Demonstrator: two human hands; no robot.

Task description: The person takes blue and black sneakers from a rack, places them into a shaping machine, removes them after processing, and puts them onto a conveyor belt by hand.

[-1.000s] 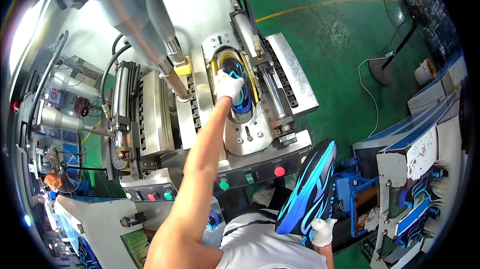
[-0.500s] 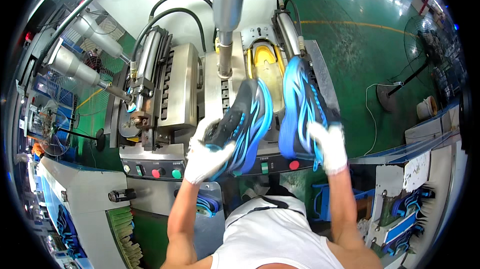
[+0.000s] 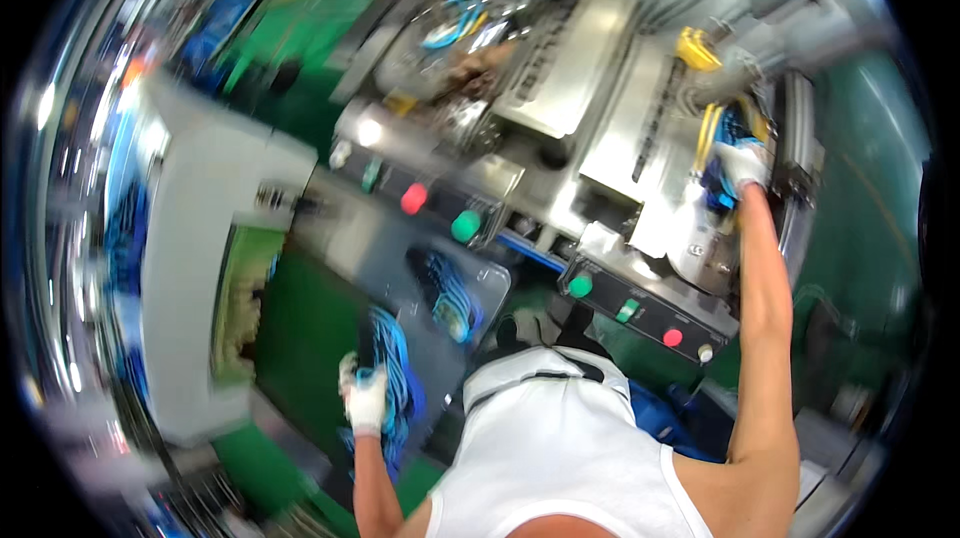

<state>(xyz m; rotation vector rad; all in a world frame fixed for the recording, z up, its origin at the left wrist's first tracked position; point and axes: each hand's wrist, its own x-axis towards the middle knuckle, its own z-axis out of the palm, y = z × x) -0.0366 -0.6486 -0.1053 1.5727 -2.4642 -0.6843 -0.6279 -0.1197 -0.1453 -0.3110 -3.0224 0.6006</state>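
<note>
My left hand [image 3: 364,400], in a white glove, grips the side of a black-and-blue shoe [image 3: 400,378] at the lower left, over a grey metal shelf [image 3: 488,286]. Another such shoe [image 3: 452,300] lies on that shelf, just beyond it. At the far right, my gloved right hand [image 3: 744,164] is closed on a blue shoe [image 3: 736,126] at the machine's right-hand station, beside yellow parts. Motion blur hides the fingertips of both hands, and my right hand partly covers its shoe.
Metal blocks [image 3: 570,68] and cylinders fill the machine top. Along its front run panels with green buttons [image 3: 466,226] and red buttons [image 3: 673,337]. At the left stands a pale cabinet [image 3: 190,268] with a bristled opening. A bluish shoe-like piece [image 3: 455,23] sits at the left station.
The view has turned left. My hands, both holding shoes before the machine earlier, have parted: the left is down by the shelf, the right is at the right-hand station.
</note>
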